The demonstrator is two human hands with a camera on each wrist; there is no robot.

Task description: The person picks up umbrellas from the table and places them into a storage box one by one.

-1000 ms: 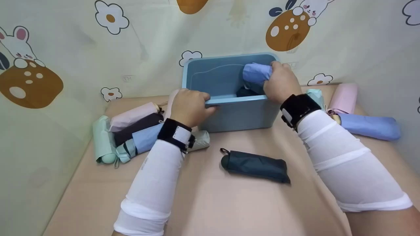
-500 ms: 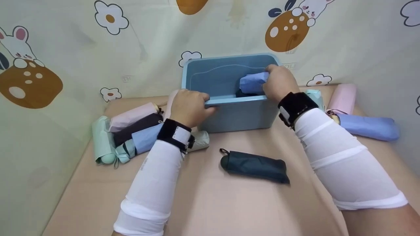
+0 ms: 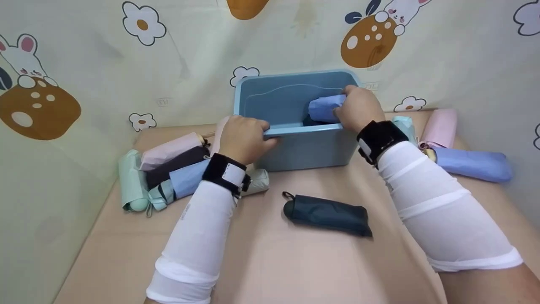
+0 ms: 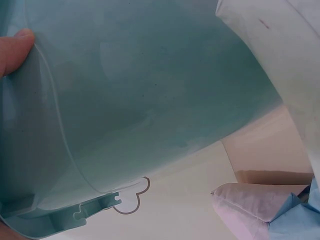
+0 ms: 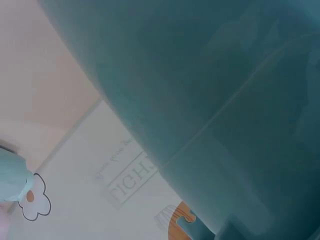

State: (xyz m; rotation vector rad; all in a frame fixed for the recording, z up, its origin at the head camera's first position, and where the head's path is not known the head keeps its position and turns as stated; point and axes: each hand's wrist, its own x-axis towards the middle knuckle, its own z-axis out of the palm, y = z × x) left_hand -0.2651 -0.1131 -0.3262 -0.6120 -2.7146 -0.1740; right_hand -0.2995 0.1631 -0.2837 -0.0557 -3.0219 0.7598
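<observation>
Block letters "IGH" (image 5: 134, 179) on wall cloth (image 5: 75, 165), smaller script (image 5: 114, 160) beside illegible

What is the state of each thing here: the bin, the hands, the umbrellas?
Blue bin, open-topped.
Left hand, gripping the bin's front rim.
Blue umbrella in the bin, folded.
Right hand, holding that umbrella.
Dark green umbrella, folded, lying before the bin.
Umbrellas at left, folded, some partly hidden.
Umbrellas at right, folded, one partly hidden.
Dark item in the bin, mostly hidden.

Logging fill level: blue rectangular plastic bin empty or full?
Neither: inside, a periwinkle rolled fabric umbrella and something dark show; much inner wall is bare.
</observation>
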